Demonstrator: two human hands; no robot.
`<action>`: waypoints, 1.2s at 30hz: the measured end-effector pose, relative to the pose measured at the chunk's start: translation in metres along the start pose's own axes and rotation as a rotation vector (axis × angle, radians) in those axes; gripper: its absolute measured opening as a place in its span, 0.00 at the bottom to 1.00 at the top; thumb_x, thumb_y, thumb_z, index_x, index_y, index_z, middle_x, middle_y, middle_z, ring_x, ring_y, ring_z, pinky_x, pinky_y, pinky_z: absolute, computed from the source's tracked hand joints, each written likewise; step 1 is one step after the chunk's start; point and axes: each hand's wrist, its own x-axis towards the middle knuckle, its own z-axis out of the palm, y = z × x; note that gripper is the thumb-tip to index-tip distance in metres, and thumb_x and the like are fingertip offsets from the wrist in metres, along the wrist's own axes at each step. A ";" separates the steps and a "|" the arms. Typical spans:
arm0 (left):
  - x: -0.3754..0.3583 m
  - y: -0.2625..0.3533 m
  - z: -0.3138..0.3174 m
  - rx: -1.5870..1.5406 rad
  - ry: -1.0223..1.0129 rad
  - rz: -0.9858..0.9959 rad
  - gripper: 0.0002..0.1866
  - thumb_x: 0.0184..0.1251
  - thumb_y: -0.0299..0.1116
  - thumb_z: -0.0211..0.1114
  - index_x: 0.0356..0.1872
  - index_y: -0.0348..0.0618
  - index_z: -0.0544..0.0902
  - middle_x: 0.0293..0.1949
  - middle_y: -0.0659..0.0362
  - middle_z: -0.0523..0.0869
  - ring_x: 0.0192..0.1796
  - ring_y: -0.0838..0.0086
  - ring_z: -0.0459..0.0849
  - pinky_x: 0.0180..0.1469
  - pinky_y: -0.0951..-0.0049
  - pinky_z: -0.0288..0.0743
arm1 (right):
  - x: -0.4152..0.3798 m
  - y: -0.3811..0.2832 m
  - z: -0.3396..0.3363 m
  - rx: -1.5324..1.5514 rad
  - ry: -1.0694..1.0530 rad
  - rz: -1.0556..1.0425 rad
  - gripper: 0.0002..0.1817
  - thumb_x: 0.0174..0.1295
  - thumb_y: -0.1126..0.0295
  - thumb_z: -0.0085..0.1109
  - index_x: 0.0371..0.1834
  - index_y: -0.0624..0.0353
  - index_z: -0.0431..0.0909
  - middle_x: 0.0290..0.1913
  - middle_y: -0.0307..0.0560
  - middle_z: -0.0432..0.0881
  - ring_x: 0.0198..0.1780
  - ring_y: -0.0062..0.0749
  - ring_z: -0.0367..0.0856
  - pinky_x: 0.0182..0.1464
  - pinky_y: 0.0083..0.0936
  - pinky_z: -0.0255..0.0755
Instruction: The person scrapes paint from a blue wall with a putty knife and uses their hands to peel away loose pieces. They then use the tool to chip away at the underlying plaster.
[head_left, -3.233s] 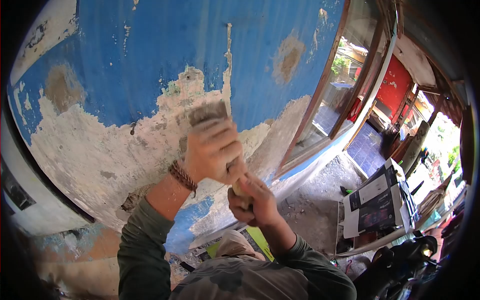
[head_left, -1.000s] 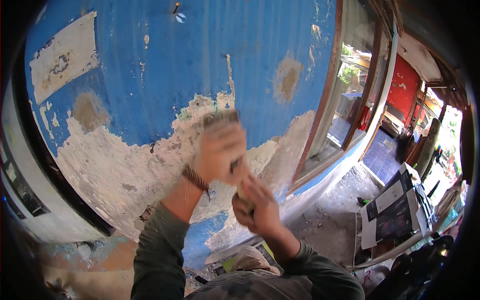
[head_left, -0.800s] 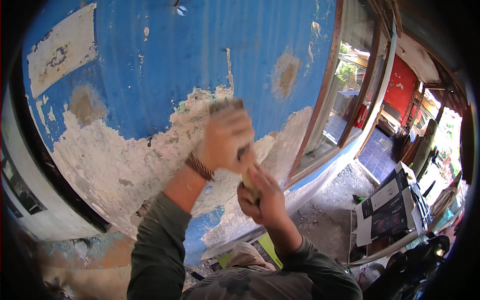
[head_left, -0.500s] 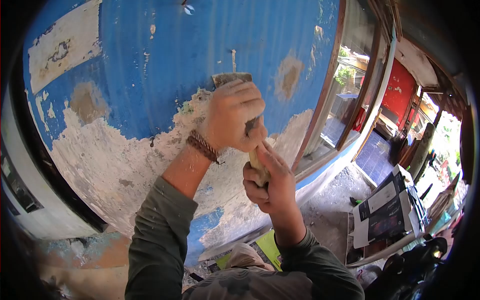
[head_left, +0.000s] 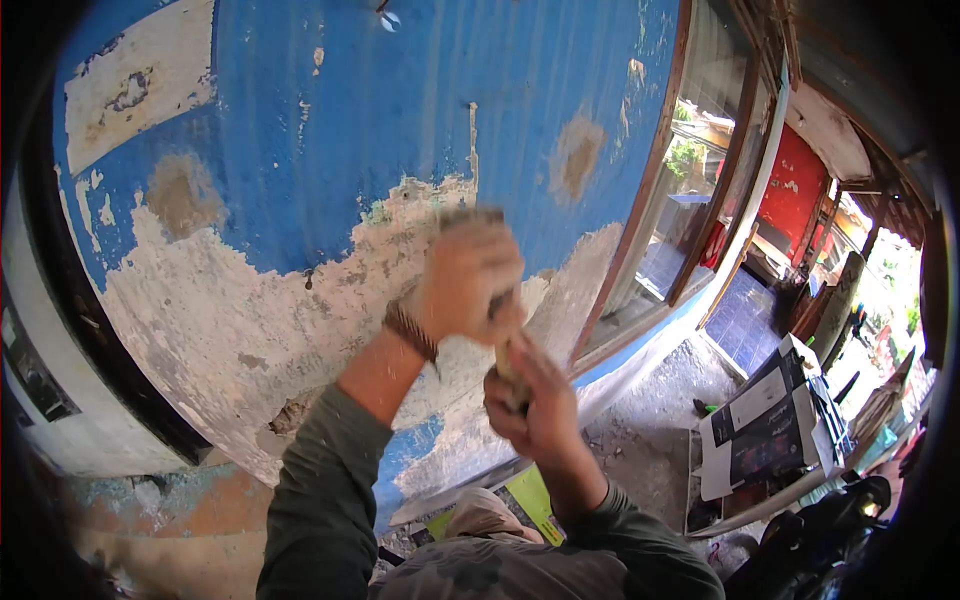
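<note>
A paint scraper point(head_left: 472, 216) with a wide, dark blade is held against or close to the blue painted wall point(head_left: 400, 110); motion blur hides the exact contact. My left hand point(head_left: 470, 285), a braided bracelet at its wrist, is closed over the scraper just behind the blade. Lower down, my right hand point(head_left: 540, 395) wraps around the pale handle. Around the blade, blue paint gives way to bare, whitish plaster point(head_left: 250, 315) with a ragged border.
To the right is a wood-framed window point(head_left: 650, 220). A black-and-white cardboard box point(head_left: 765, 425) stands on the dusty floor at the right, near a dark motorbike point(head_left: 815, 540). A dark-edged doorway point(head_left: 110, 350) borders the wall's left side.
Both hands and the scraper have moved down the wall. Above the blade, a patch of pale plaster now shows where the scraper and left hand were before.
</note>
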 end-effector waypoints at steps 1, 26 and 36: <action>-0.007 0.003 0.003 0.003 0.001 0.001 0.05 0.33 0.28 0.55 0.13 0.38 0.71 0.20 0.53 0.75 0.25 0.59 0.75 0.27 0.67 0.71 | -0.002 0.009 -0.008 0.009 -0.010 0.026 0.24 0.70 0.60 0.43 0.68 0.49 0.59 0.19 0.39 0.65 0.10 0.15 0.52 0.10 0.13 0.44; -0.003 -0.001 -0.014 0.020 -0.055 -0.037 0.08 0.33 0.34 0.57 0.14 0.39 0.73 0.25 0.54 0.79 0.30 0.62 0.80 0.33 0.69 0.75 | 0.005 0.009 0.005 0.031 0.127 -0.021 0.15 0.69 0.63 0.45 0.56 0.52 0.68 0.20 0.40 0.67 0.12 0.18 0.59 0.10 0.16 0.49; -0.016 0.009 -0.004 0.017 0.066 0.006 0.09 0.34 0.34 0.58 0.13 0.43 0.68 0.18 0.55 0.69 0.25 0.61 0.71 0.27 0.64 0.67 | -0.006 0.019 -0.010 0.012 -0.069 0.098 0.19 0.69 0.62 0.45 0.63 0.47 0.64 0.20 0.39 0.65 0.10 0.16 0.54 0.11 0.14 0.45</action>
